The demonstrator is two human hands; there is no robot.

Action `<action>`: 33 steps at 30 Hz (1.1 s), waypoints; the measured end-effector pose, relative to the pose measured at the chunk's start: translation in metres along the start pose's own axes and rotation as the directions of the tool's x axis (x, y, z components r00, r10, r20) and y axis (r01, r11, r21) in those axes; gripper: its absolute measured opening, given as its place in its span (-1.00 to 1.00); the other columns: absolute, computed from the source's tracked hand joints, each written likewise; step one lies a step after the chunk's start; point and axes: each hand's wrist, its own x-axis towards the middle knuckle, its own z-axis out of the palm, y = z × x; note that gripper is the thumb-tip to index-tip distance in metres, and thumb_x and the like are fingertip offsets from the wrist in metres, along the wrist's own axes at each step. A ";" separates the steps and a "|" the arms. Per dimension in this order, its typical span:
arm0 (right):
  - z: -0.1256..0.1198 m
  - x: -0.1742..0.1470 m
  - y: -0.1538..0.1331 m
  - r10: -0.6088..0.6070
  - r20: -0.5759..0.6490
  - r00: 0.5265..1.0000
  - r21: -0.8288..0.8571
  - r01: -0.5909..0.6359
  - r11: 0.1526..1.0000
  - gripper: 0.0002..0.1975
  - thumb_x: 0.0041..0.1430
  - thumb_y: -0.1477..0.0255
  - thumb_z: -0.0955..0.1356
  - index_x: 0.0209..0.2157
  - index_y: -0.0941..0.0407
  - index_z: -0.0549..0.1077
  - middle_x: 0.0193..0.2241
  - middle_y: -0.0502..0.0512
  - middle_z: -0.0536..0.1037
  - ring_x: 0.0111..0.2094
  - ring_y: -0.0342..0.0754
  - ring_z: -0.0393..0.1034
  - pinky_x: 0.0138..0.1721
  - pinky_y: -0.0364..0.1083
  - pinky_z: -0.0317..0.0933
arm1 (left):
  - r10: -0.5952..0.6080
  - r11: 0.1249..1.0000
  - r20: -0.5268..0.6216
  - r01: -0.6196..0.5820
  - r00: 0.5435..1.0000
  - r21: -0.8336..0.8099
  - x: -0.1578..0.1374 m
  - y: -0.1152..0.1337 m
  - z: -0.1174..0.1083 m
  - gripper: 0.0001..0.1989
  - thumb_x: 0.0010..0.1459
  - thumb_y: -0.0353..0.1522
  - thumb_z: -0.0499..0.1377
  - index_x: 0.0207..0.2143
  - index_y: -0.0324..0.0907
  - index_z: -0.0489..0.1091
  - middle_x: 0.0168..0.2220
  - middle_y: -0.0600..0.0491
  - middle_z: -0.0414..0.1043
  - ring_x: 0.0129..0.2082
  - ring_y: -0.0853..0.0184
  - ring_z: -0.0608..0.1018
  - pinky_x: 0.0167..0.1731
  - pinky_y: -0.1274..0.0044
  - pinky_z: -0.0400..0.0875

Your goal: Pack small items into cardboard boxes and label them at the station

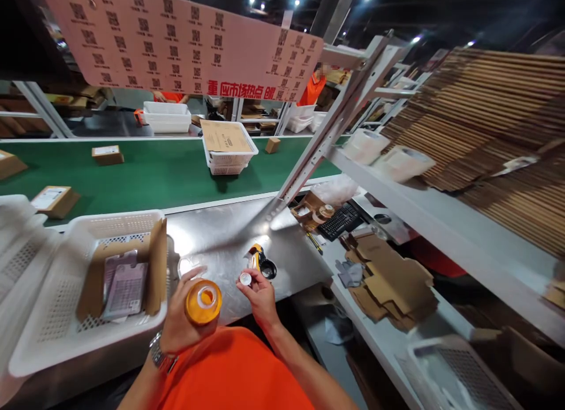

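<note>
A small white cap [245,278] is being pinched at the right hand [260,295] fingertips, kept just beside the orange bottle [203,302], which is being gripped upright w/ open mouth facing up by the left hand [179,322], fingers wrapped closed round it. Just beyond the fingers, a tape dispenser [260,262] is lying on the steel bench [229,233]. Left of the hands, a white basket [48,339] w/ cardboard & a packet is being crowded close, w/ the green conveyor [154,169] farther out.

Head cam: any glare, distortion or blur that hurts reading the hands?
Head view: strong wide-angle bending, the shelf rail and conveyor curve; bright glare patch on the steel table above the hands; left hand with the orange bottle and right hand with the small cap read sharp; background dark, ceiling lamps blown out.
</note>
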 end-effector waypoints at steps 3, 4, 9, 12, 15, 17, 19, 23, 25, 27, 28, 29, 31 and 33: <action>0.000 0.001 0.000 0.072 0.005 0.997 0.062 -0.073 0.995 -0.46 -0.22 0.28 0.76 -0.17 0.09 0.67 -0.29 0.02 0.63 -0.22 -0.05 0.55 -0.02 -0.02 0.52 | 0.016 1.000 0.004 -0.016 1.000 0.009 0.001 0.001 -0.001 -0.51 0.17 -0.34 0.39 0.14 -0.13 0.40 0.20 -0.21 0.55 0.21 -0.07 0.66 0.08 0.13 0.74; 0.000 0.001 0.000 0.079 0.006 0.997 0.067 -0.079 0.995 -0.46 -0.22 0.27 0.77 -0.18 0.08 0.68 -0.30 0.02 0.63 -0.22 -0.05 0.55 -0.03 -0.02 0.51 | 0.018 1.000 0.003 -0.018 1.000 0.016 0.002 0.001 -0.002 -0.52 0.18 -0.34 0.38 0.13 -0.13 0.40 0.19 -0.20 0.55 0.21 -0.06 0.66 0.08 0.14 0.75; -0.001 0.001 0.002 0.073 0.009 0.997 0.053 -0.073 0.996 -0.42 -0.24 0.22 0.77 -0.17 0.09 0.67 -0.31 0.03 0.63 -0.23 -0.03 0.55 -0.07 -0.01 0.51 | 0.019 0.999 0.003 -0.019 1.000 0.026 0.002 0.003 -0.003 -0.55 0.19 -0.36 0.36 0.12 -0.10 0.40 0.18 -0.21 0.55 0.20 -0.07 0.67 0.06 0.14 0.76; -0.001 0.001 0.003 0.062 0.006 0.998 0.041 -0.062 0.997 -0.43 -0.22 0.21 0.76 -0.16 0.09 0.66 -0.31 0.05 0.63 -0.23 -0.01 0.54 -0.07 0.00 0.51 | 0.007 1.000 -0.002 -0.007 1.000 0.008 0.000 0.002 -0.002 -0.56 0.20 -0.35 0.36 0.11 -0.11 0.41 0.19 -0.22 0.54 0.21 -0.08 0.67 0.06 0.13 0.76; 0.000 0.001 0.002 0.066 0.009 0.998 0.029 -0.066 0.997 -0.44 -0.21 0.21 0.75 -0.17 0.09 0.66 -0.31 0.05 0.62 -0.23 0.00 0.53 -0.07 0.01 0.52 | 0.008 1.000 0.001 -0.008 1.000 0.012 -0.001 0.000 -0.001 -0.56 0.20 -0.33 0.39 0.11 -0.13 0.42 0.21 -0.23 0.53 0.22 -0.07 0.65 0.07 0.15 0.75; 0.000 0.001 0.001 0.069 0.009 0.998 0.029 -0.070 0.997 -0.44 -0.23 0.21 0.76 -0.18 0.08 0.66 -0.31 0.05 0.62 -0.23 0.00 0.53 -0.06 0.02 0.52 | 0.016 1.000 -0.009 -0.016 1.000 0.020 0.000 0.000 -0.001 -0.56 0.19 -0.33 0.39 0.10 -0.14 0.42 0.20 -0.22 0.54 0.21 -0.04 0.66 0.06 0.17 0.75; 0.000 0.001 0.000 0.070 0.012 0.997 0.032 -0.070 0.997 -0.44 -0.22 0.21 0.76 -0.18 0.08 0.66 -0.31 0.04 0.62 -0.22 0.00 0.54 -0.05 0.02 0.52 | 0.021 1.000 -0.013 -0.021 1.000 0.021 0.001 0.001 -0.001 -0.56 0.18 -0.34 0.38 0.10 -0.13 0.42 0.18 -0.19 0.55 0.20 -0.03 0.67 0.07 0.18 0.75; -0.001 0.001 0.001 0.057 0.035 0.998 0.013 -0.058 0.998 -0.46 -0.17 0.22 0.75 -0.16 0.08 0.65 -0.31 0.04 0.62 -0.23 -0.01 0.55 -0.05 0.01 0.51 | 0.015 1.000 -0.010 -0.014 1.000 0.018 0.001 0.001 -0.001 -0.57 0.20 -0.34 0.38 0.10 -0.11 0.42 0.18 -0.18 0.55 0.20 -0.03 0.66 0.08 0.16 0.74; -0.001 0.002 0.001 0.061 0.034 0.998 0.012 -0.062 0.998 -0.46 -0.19 0.23 0.75 -0.16 0.08 0.65 -0.31 0.03 0.62 -0.24 -0.02 0.54 -0.07 0.00 0.51 | 0.013 1.000 -0.024 -0.012 1.000 0.017 0.001 0.000 0.000 -0.56 0.20 -0.33 0.39 0.11 -0.12 0.42 0.20 -0.20 0.54 0.20 -0.02 0.66 0.07 0.15 0.74; -0.001 0.003 0.000 0.070 0.028 0.997 0.015 -0.070 0.997 -0.45 -0.21 0.24 0.75 -0.17 0.08 0.66 -0.31 0.04 0.63 -0.24 -0.02 0.54 -0.08 -0.01 0.51 | 0.020 1.000 -0.035 -0.020 0.999 0.012 0.000 -0.001 0.001 -0.53 0.19 -0.32 0.39 0.13 -0.13 0.42 0.21 -0.23 0.53 0.20 -0.03 0.66 0.07 0.15 0.74; 0.000 0.003 -0.001 0.067 0.025 0.997 0.016 -0.067 0.998 -0.45 -0.21 0.24 0.75 -0.17 0.09 0.66 -0.31 0.05 0.63 -0.24 -0.01 0.55 -0.08 0.00 0.52 | 0.027 1.000 -0.038 -0.027 0.999 0.010 0.000 -0.002 0.001 -0.53 0.19 -0.32 0.40 0.13 -0.13 0.42 0.20 -0.22 0.54 0.21 -0.03 0.66 0.08 0.15 0.73; 0.001 0.002 -0.002 0.058 0.024 0.998 0.016 -0.058 0.998 -0.46 -0.20 0.24 0.75 -0.17 0.09 0.67 -0.31 0.06 0.64 -0.24 0.00 0.55 -0.08 0.01 0.52 | 0.036 0.999 -0.042 -0.036 0.998 0.007 -0.001 -0.004 0.000 -0.53 0.19 -0.32 0.40 0.13 -0.13 0.42 0.17 -0.21 0.55 0.22 -0.04 0.65 0.09 0.16 0.73; 0.003 0.002 -0.004 0.026 0.027 0.999 0.014 -0.026 1.000 -0.49 -0.15 0.24 0.74 -0.16 0.09 0.68 -0.30 0.07 0.65 -0.23 0.02 0.57 -0.06 0.02 0.53 | 0.039 0.999 -0.035 -0.039 0.999 0.010 -0.001 -0.005 -0.001 -0.53 0.19 -0.34 0.40 0.13 -0.12 0.42 0.13 -0.18 0.56 0.26 -0.05 0.62 0.11 0.16 0.72; 0.004 0.001 -0.007 -0.003 0.030 1.000 0.007 0.003 1.000 -0.51 -0.12 0.22 0.73 -0.16 0.08 0.69 -0.29 0.08 0.64 -0.23 0.02 0.57 -0.06 0.01 0.51 | 0.042 0.999 -0.026 -0.042 0.999 0.013 -0.002 -0.006 -0.003 -0.51 0.19 -0.33 0.42 0.14 -0.11 0.41 0.12 -0.16 0.56 0.28 -0.08 0.60 0.11 0.15 0.71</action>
